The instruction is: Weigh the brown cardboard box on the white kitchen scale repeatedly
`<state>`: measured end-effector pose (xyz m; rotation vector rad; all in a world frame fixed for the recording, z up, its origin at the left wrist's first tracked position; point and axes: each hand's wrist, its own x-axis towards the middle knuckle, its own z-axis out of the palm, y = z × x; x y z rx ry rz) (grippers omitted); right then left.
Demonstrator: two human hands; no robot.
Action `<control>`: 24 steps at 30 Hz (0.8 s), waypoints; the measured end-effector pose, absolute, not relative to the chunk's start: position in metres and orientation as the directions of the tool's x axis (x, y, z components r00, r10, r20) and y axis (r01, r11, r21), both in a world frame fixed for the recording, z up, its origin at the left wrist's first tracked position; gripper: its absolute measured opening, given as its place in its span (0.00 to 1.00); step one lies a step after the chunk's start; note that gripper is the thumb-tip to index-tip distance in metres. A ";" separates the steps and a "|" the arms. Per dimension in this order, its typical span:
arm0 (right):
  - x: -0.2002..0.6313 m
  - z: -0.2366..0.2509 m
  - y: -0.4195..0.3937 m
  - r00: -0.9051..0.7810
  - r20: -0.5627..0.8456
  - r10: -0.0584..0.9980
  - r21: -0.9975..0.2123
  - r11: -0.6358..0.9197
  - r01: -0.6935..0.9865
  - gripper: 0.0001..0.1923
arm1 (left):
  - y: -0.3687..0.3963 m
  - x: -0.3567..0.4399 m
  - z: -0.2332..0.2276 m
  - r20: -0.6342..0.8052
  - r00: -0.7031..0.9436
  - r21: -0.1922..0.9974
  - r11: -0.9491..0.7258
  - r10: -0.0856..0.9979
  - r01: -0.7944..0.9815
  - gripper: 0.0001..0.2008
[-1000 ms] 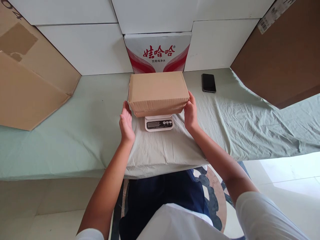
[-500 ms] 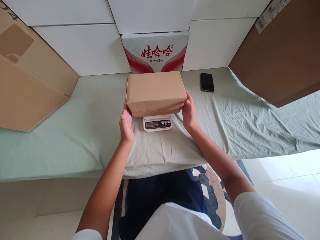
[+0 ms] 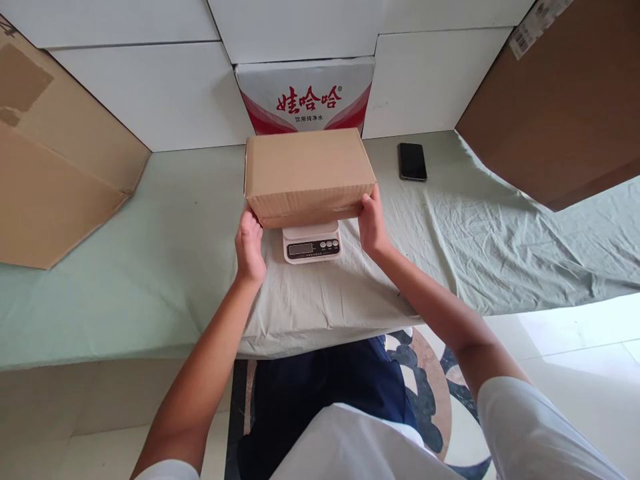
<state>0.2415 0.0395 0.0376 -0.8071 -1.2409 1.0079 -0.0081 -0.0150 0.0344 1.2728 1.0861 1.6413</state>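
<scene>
A closed brown cardboard box (image 3: 310, 163) is held between my two hands, over a white digital kitchen scale (image 3: 313, 243). My left hand (image 3: 249, 247) grips the box at its lower left near corner, with the fingers partly hidden beneath and behind it. At the lower right near corner, my right hand (image 3: 373, 220) holds the box with its thumb on the front face. The box covers most of the scale's platform; the display and buttons show in front of it. Whether the box touches the platform is hidden.
A black phone (image 3: 413, 162) lies to the right on the green cloth (image 3: 200, 280). Behind the box stands a white and red printed carton (image 3: 305, 77) against white panels. Large cardboard pieces stand at the left (image 3: 65, 173) and the right (image 3: 550, 120).
The box has risen a little in view, showing more of the scale's platform beneath its near edge. Both hands stay at its sides, and the view has shifted slightly.
</scene>
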 end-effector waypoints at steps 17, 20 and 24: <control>0.210 0.023 0.169 0.171 0.354 0.919 -0.920 0.375 -0.111 0.40 | 0.139 -0.006 0.004 0.159 -0.297 0.953 -0.226 0.942 -0.204 0.42; 0.211 0.016 0.168 0.166 0.332 0.929 -0.927 0.354 -0.127 0.38 | 0.141 -0.007 -0.002 0.161 -0.291 0.950 -0.228 0.943 -0.212 0.42; 0.212 0.011 0.170 0.158 0.304 0.939 -0.934 0.327 -0.144 0.38 | 0.141 -0.005 -0.003 0.183 -0.288 0.947 -0.248 0.940 -0.207 0.43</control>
